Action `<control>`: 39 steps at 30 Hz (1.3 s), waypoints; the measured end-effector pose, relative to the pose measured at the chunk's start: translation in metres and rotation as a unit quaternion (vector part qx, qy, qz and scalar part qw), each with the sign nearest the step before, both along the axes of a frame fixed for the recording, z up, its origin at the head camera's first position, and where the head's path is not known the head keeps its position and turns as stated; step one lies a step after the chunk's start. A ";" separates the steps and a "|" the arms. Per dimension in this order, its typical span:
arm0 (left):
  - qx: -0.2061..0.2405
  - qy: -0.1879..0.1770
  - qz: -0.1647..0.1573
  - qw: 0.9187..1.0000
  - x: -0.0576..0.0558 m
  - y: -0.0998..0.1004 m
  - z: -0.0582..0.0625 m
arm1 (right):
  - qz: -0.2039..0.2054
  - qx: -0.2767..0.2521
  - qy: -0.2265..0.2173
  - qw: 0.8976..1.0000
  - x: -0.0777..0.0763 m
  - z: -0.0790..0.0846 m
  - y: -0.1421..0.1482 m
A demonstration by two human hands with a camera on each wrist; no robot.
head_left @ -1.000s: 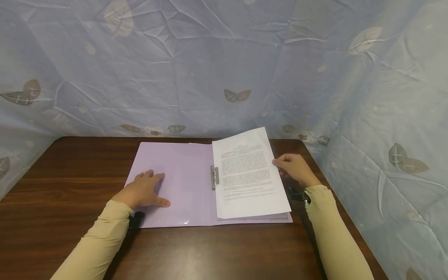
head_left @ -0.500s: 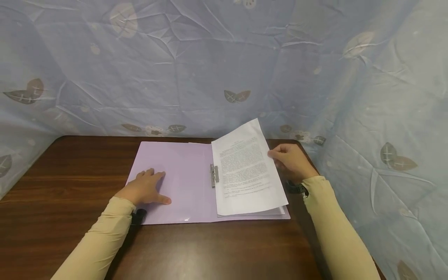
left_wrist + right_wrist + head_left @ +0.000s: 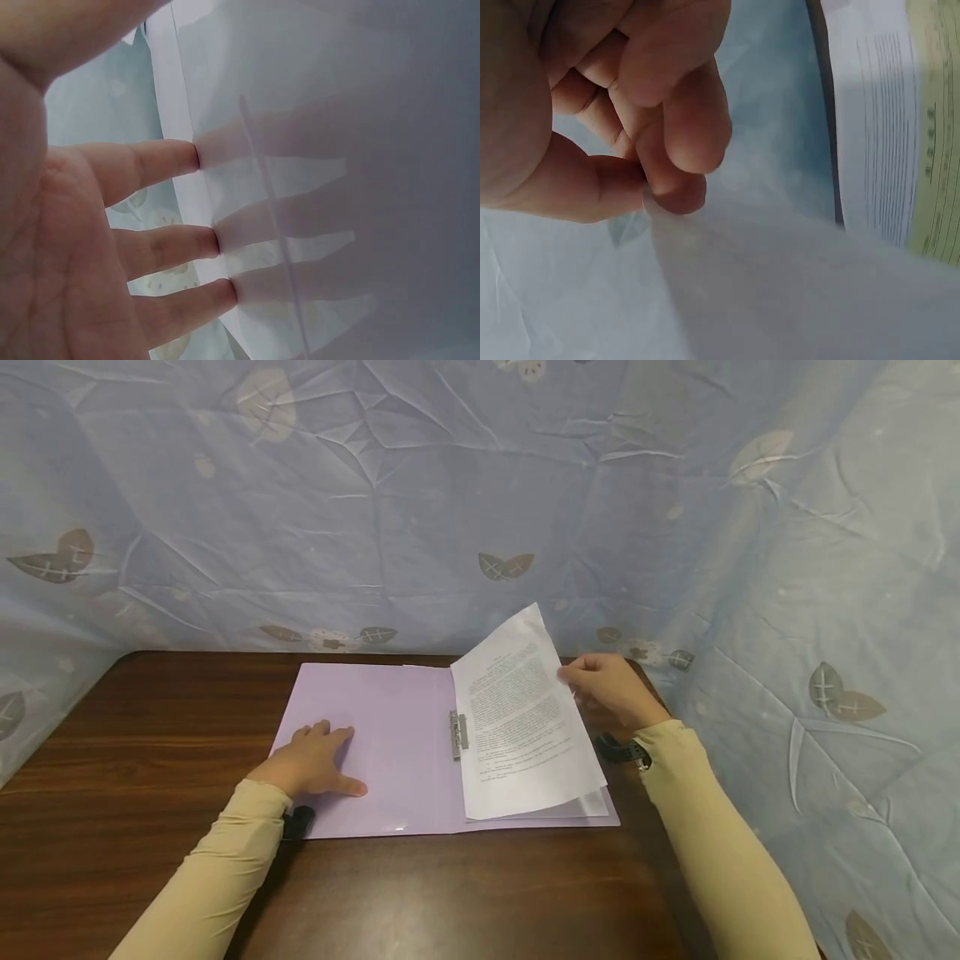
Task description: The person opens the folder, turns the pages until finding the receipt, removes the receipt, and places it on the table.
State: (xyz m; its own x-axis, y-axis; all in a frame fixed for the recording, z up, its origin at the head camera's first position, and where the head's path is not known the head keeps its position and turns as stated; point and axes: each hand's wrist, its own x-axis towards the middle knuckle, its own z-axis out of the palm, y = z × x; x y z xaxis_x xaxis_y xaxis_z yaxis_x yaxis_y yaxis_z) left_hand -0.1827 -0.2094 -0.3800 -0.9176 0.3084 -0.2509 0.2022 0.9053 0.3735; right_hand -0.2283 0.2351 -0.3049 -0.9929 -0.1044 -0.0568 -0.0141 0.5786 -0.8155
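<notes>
A light purple folder (image 3: pixel 405 752) lies spread on the table, with a metal clip (image 3: pixel 457 734) near its fold. Printed paper (image 3: pixel 517 718) is at the clip, its right side raised and curved upward. My right hand (image 3: pixel 609 687) pinches the paper's right edge between thumb and fingers; the right wrist view shows this pinch close up. On the folder's left cover rests my left hand (image 3: pixel 311 764), fingers spread; in the left wrist view its fingertips touch the glossy cover (image 3: pixel 360 187), which mirrors them. Beneath the raised paper, more sheets (image 3: pixel 874 127) show in the right wrist view.
The dark wooden table (image 3: pixel 375 893) reaches back to a pale blue leaf-patterned cloth (image 3: pixel 420 510), which hangs behind and along both sides. Black bands sit at both wrists, the right one a watch-like strap (image 3: pixel 618 748).
My right hand has moved left and farther back, lifting the paper's right edge higher so that more of the sheets beneath is exposed. My left hand has stayed on the cover.
</notes>
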 end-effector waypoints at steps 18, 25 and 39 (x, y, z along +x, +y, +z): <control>-0.012 -0.014 0.008 1.000 -0.002 -0.005 -0.006 | 0.050 -0.102 0.033 0.993 -0.005 -0.003 -0.099; -0.023 -0.008 0.001 1.000 -0.002 -0.005 -0.007 | 0.059 -0.123 0.020 0.990 -0.004 -0.012 -0.150; 0.097 0.149 0.031 0.984 -0.001 -0.001 0.017 | 0.065 -0.017 0.021 0.997 0.002 -0.031 -0.215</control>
State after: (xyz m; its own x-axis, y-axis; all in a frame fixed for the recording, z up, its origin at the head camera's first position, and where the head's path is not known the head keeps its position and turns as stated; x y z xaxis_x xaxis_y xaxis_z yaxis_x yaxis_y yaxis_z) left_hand -0.1836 -0.2103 -0.3632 -0.9600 0.2650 0.0903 0.2755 0.8367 0.4733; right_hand -0.2264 0.0206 -0.3361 -0.9722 -0.2341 -0.0089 -0.1226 0.5410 -0.8320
